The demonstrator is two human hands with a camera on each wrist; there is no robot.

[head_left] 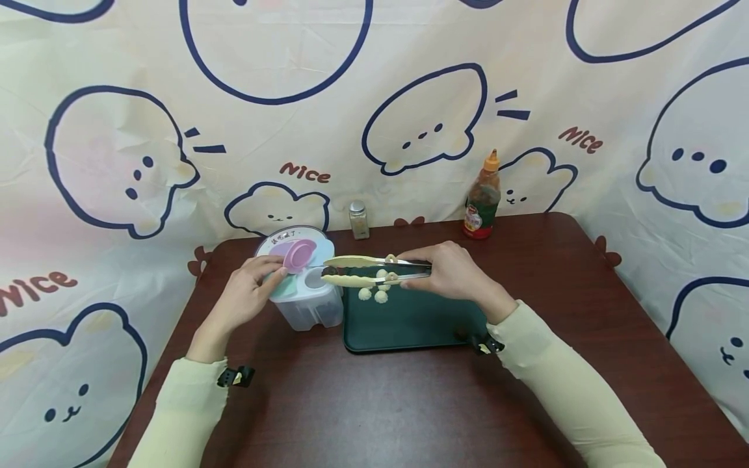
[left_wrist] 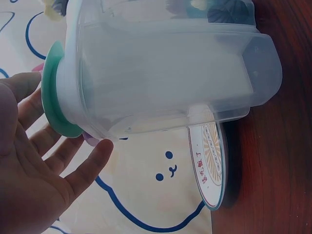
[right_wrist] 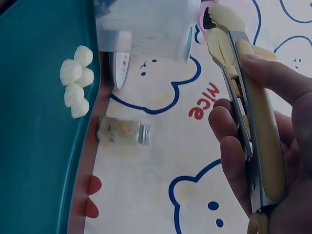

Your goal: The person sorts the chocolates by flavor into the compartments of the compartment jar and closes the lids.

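Observation:
A clear plastic storage box (head_left: 310,312) with a white top and pastel lids stands at the left of the table. My left hand (head_left: 248,292) pinches the edge of its raised pink lid (head_left: 300,255), with the round opening (head_left: 315,278) uncovered beside it. A mint green lid (left_wrist: 51,92) is close to the left fingers. My right hand (head_left: 450,270) grips metal tongs (right_wrist: 258,131) with cream-coloured tips. Between those tips is a small dark piece (right_wrist: 209,18), near the opening in the head view; cannot tell what it is.
Several small white balls (right_wrist: 71,72) lie on a dark green tray (head_left: 421,325) right of the box. A printed white plate (left_wrist: 209,161) is behind the box. At the back stand a glass shaker (head_left: 359,221) and a sauce bottle (head_left: 482,201) by the cloth backdrop.

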